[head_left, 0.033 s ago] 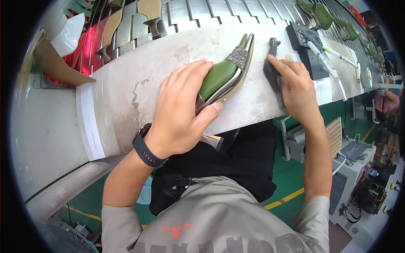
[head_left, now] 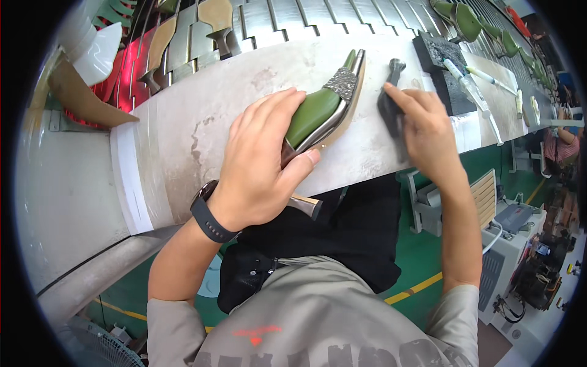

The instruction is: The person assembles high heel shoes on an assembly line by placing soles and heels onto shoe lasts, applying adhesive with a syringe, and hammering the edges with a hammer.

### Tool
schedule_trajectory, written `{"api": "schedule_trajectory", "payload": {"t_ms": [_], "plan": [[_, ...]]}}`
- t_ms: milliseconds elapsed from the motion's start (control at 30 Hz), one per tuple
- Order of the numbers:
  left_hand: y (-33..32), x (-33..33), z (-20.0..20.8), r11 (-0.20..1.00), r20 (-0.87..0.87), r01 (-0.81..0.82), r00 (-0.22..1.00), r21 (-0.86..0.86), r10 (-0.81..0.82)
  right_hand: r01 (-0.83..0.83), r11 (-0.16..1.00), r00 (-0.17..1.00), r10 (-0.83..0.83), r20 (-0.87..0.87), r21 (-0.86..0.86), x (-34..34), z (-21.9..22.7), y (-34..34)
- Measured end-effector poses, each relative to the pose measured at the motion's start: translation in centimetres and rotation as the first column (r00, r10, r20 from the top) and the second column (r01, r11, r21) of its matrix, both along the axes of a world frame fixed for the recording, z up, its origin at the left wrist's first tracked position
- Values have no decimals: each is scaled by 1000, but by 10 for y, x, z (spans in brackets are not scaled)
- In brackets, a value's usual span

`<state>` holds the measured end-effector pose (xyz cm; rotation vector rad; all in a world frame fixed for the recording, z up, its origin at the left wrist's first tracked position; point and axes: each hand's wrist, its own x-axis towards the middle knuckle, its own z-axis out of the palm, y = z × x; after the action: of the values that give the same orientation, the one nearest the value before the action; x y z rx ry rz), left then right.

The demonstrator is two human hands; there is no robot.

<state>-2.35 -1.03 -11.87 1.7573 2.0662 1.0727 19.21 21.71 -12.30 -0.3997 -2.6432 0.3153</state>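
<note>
- Left hand (head_left: pixel 260 165) grasps the green pointed shoe (head_left: pixel 321 110) at frame centre, pinning it sole-up on the worn bench (head_left: pixel 202 128)
- Right hand (head_left: pixel 428 131) clamps a dark tool (head_left: pixel 391 104) just right of the shoe
- Likely the sole-edge working step; next calls for bringing tool to edge, steadily
- Grey conveyor slats (head_left: pixel 293 18) run along the top

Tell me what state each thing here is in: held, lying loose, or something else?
Green shoe: lying on its side on the workbench, gripped at the heel end by the left hand.
Dark tool: flat on the bench, pressed under the right hand.
Black pad: lying loose, untouched.
Syringe-like applicator: lying loose across the pad.
Wristwatch: strapped on the left wrist.
</note>
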Motion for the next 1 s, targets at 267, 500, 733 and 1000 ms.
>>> {"api": "schedule_trajectory", "payload": {"t_ms": [267,500,733,1000], "plan": [[26,1,17,990,-41,-6,999,-142,1,11,960,984,-60,-167,-278,4,-3,-76],[29,-6,11,989,-18,103,994,-105,-105,-196,898,910,17,-414,-395,4,50,-75],[26,-9,10,990,14,120,993,-80,-120,-233,903,905,66,-421,-361,-32,29,-83],[18,-22,5,986,295,148,942,70,-162,-236,823,912,4,-410,-517,-35,18,-131]]}}
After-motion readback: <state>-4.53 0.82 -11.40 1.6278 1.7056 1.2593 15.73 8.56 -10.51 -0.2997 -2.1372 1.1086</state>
